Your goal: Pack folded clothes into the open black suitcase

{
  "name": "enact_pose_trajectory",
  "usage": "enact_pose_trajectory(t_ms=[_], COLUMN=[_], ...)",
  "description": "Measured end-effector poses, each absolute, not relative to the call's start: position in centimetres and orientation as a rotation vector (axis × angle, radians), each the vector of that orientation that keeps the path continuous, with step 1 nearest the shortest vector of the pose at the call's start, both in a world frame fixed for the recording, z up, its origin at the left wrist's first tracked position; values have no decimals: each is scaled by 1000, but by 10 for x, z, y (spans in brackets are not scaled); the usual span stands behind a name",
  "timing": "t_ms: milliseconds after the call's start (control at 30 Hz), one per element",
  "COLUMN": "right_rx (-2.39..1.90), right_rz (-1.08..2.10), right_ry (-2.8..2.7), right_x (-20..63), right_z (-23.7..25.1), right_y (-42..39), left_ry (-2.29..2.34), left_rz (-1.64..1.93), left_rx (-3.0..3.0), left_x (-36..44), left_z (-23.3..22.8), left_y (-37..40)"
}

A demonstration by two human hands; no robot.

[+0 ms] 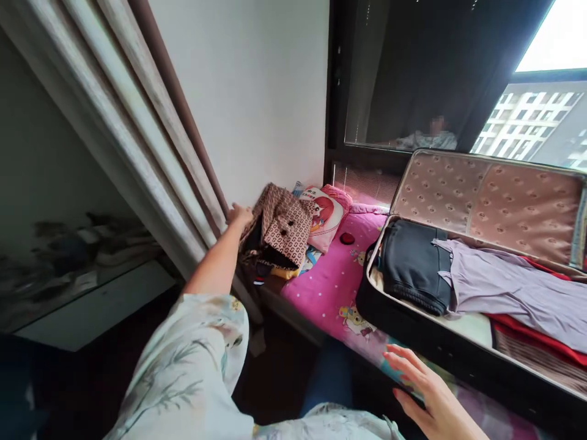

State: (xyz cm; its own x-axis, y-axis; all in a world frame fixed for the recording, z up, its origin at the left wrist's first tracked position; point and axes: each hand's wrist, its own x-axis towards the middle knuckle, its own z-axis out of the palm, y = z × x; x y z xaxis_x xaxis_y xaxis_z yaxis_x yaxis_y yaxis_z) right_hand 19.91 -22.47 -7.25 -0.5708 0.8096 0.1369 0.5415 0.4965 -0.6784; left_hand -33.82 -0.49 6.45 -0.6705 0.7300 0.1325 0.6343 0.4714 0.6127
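In the head view, we see the left hand [241, 215] stretched forward to the near-left edge of a brown letter-printed cloth item [293, 229], between it and the striped curtain [151, 110]. Its fingers look partly extended, but they are small and blurred, so we cannot tell whether they touch or grip the cloth. That item lies in a loose heap at the left end of a pink polka-dot quilt [316, 299], close to the white wall [257, 91], and overlaps a cushion with a red-haired cartoon figure [323, 214]. Just right of the cushion, we find a small dark red object [347, 238] on the quilt. The right hand [426, 391] hangs in front of the suitcase [458, 354], fingers loosely spread and thumb apart, with nothing in its grasp. The suitcase's patterned lid [440, 195] stands raised on the window side. Inside, we make out a folded black garment [413, 266] at the left end and, beside it, a lavender-grey garment [509, 287] spread over red cloth [536, 339].
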Motion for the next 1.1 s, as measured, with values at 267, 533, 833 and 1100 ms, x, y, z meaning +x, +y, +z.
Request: enact_pose_trajectory(t_ms=[267, 533, 833, 1100], right_rx=[-1292, -1386, -2248, -2786], right_rz=[851, 524, 7, 12], right_ry=[-2069, -1825, -1698, -919], right_x=[237, 316, 456, 581], right_z=[-49, -20, -27, -30], right_y=[-233, -192, -89, -62], left_ry=[2496, 1557, 1382, 1420], left_rz=[992, 1214, 671, 663], left_rx=[1674, 2340, 2545, 2649], left_x=[-233, -73, 34, 30], left_z=[-78, -63, -66, -71], left_y=[-18, -31, -3, -2])
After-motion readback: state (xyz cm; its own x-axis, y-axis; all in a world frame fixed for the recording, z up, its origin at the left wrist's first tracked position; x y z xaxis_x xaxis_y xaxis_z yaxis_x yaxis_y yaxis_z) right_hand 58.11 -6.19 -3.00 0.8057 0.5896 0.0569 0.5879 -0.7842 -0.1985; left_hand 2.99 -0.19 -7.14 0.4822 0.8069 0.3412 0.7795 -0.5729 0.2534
